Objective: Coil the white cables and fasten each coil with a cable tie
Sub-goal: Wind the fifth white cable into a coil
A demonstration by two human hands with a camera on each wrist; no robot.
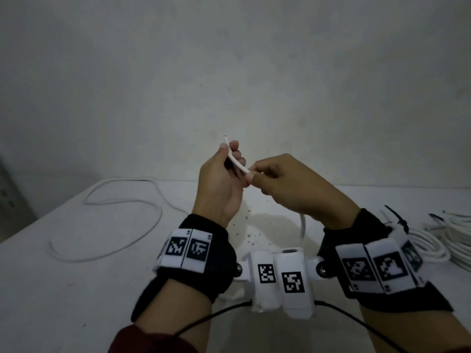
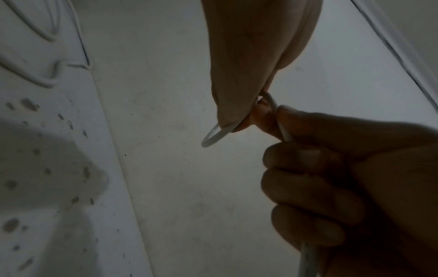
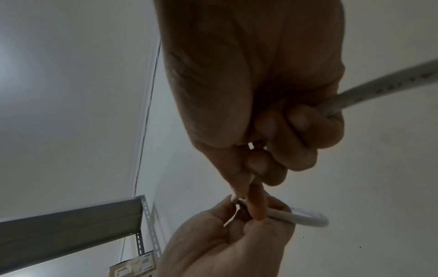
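A white cable is held up above the table between both hands. My left hand pinches it near its free end, whose tip pokes up past the fingers. My right hand grips the same cable just right of that, and the cable drops from under it toward the table. In the left wrist view the short curved end sticks out below my left hand. In the right wrist view the cable leaves my right fist to the right, and its bent end sits in my left hand.
The cable's slack lies in wide loops on the left of the white table. Several coiled white cables with black ties lie at the right edge. A grey metal shelf stands to the left. A wall is close behind.
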